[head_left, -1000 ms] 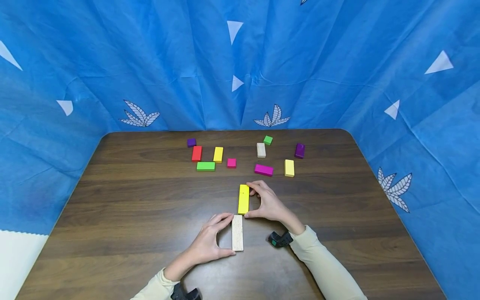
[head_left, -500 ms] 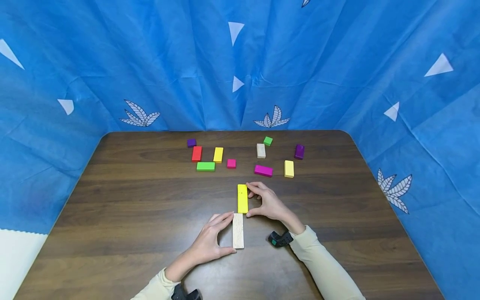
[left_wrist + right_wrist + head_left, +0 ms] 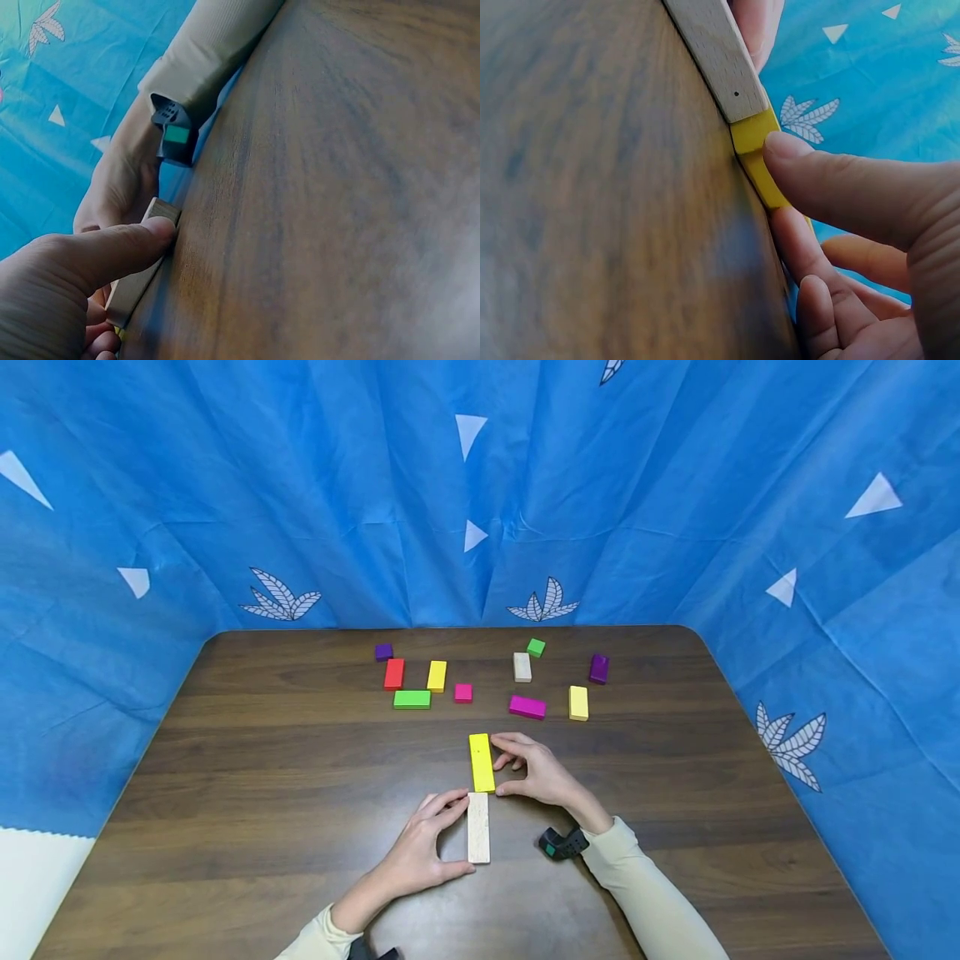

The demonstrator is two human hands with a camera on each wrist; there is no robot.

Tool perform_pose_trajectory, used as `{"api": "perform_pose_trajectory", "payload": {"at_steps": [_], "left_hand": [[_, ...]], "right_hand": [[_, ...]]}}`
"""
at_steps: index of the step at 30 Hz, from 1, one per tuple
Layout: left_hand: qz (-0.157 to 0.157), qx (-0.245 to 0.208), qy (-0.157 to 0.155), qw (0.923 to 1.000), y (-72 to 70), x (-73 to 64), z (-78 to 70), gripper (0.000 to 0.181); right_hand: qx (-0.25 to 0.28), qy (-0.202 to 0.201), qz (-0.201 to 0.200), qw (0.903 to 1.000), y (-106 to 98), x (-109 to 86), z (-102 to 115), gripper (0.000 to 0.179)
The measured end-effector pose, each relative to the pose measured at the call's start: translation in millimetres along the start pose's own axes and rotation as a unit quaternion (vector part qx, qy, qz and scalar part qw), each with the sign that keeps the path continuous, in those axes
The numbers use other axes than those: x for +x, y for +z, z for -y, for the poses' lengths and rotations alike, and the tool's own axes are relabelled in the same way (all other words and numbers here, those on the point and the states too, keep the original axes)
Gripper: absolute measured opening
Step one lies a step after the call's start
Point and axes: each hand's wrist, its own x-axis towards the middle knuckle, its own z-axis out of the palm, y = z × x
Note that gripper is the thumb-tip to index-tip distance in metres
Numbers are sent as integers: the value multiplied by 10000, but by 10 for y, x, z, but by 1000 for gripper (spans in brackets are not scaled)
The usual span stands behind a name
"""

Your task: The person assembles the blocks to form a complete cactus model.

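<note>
A pale wooden block (image 3: 478,828) lies lengthwise in the middle of the table, in front of the person. My left hand (image 3: 420,852) holds it from its left side, forefinger at the far corner and thumb at the near one. In the left wrist view the left thumb (image 3: 139,244) presses on its near end. Just beyond lies a yellow block (image 3: 482,763), its near end against the pale block and its far end angled slightly left. My right hand (image 3: 536,772) holds it from the right, and the right thumb (image 3: 817,169) touches it near that joint.
Toward the back left lie a red block (image 3: 394,674), a green block (image 3: 412,700), a smaller yellow block (image 3: 437,677) and a pink block (image 3: 463,693). At the back right are a magenta block (image 3: 528,707), a light yellow block (image 3: 578,703) and several others. A blue curtain (image 3: 337,510) hangs behind the table.
The yellow block's far end has swung left, with my right hand following at its side. The pale block has shifted slightly to the right in my left hand. The head view has tilted a little.
</note>
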Motion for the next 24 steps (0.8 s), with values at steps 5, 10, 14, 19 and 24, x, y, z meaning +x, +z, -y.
{"api": "perform_pose_trajectory", "payload": {"at_steps": [5,10,14,19,24], "left_hand": [[-70,-36,14,10000,-10,6,-18,90],[-127,31,97,9999,-9,9,-13,91],[-120,37,72,9999,-12,16,-12,91],[-37,2,-57,10000,-13,23,-21,90],[3,23,-105,9999,-5,21,-32,90]], "right_hand": [[146,20,-49,9999,10,-5,8,65],[267,68,-159,9995,14,-4,20,48],[220,66,-191,9996,15,-5,27,34],[118,-14,-211,9997,23,-13,29,22],[94,-80,-159,9998,27,-23,19,19]]}}
